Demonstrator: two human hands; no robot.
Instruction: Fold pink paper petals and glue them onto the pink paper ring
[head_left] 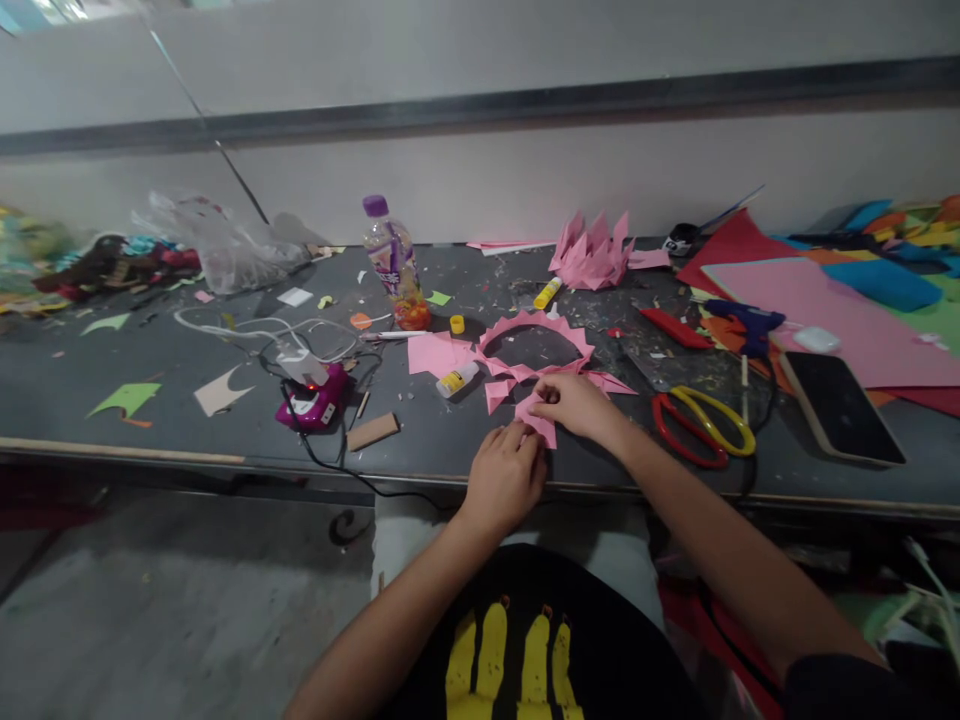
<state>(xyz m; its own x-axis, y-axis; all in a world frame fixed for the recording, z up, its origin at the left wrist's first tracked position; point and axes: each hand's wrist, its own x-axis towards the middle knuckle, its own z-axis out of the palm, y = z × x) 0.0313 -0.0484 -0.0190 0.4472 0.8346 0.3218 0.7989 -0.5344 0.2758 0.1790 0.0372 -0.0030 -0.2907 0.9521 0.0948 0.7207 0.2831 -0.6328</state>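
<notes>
Your pink paper (546, 432) is at the front of the tabletop (420, 460), between your two hands and just on your side of the zigzag pink ring (525, 322). Your right hand (570, 402) has thumb and forefinger pinched on its upper part. Your left hand (508, 472) lies curled against its lower left side; its fingertips are hidden, so you cannot tell from here whether they pinch the paper or only press it.

Expect the paper to be very light, thin and easily bent, crisp along a fold but quick to crease or tear if tugged. It probably won't be slippery, though so light a piece could slide when brushed. Hold it by the edges or along a fold, lightly, with fingertips rather than a full grip.

As for writing, the drink bottle (396, 268) wears a purple label with pale characters, too blurred for you to read. The glue bottle (456, 380) has a yellow label whose print is too small to make out. No brand can be read on the phone (841, 405); its screen is dark.
</notes>
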